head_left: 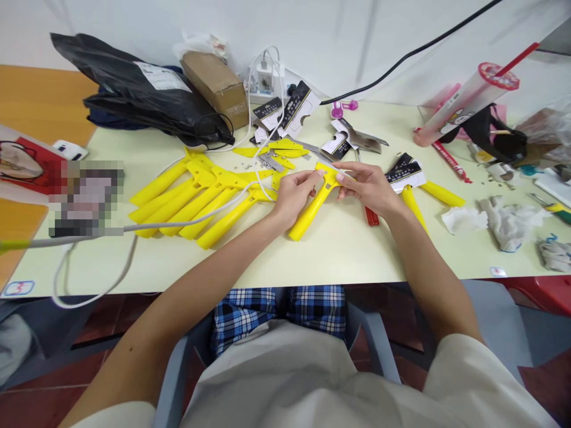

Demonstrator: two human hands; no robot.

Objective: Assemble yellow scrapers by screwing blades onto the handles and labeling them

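My left hand [292, 197] and my right hand [368, 187] both pinch the T-shaped head of a yellow plastic scraper handle [310, 209], whose shaft points down toward me. A heap of similar yellow handles [191, 199] lies to the left of my left hand. Small metal blades [270, 161] rest just beyond my hands among more yellow pieces. Black-and-white packaging cards [404, 173] sit by my right hand, on top of two yellow handles [428, 199]. A red-handled tool [372, 216] pokes out beneath my right wrist, mostly hidden.
On the cream table [339, 255] stand a black plastic bag [143, 89], a cardboard box [214, 89], a plug with white cables [265, 77] and a tumbler with a red straw [468, 104]. Crumpled gloves [511, 223] lie at right. A grey cable [178, 224] crosses the table.
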